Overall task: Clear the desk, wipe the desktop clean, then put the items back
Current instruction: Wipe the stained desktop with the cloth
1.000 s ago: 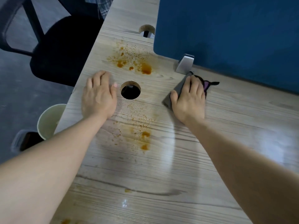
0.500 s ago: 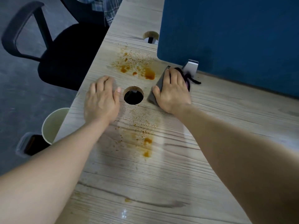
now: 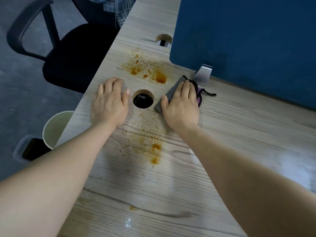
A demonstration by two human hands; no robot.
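Wiping is under way: the right hand presses a grey cloth flat near the counter's back edge, while the left hand rests spread. Next, sweep onto the orange stains.

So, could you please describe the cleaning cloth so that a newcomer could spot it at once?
Start at the blue divider panel and drop to its silver foot bracket. Just in front, the right hand presses flat on a grey cloth, right of the round desk hole. Unlike the orange stains, it is dark, with purple trim.
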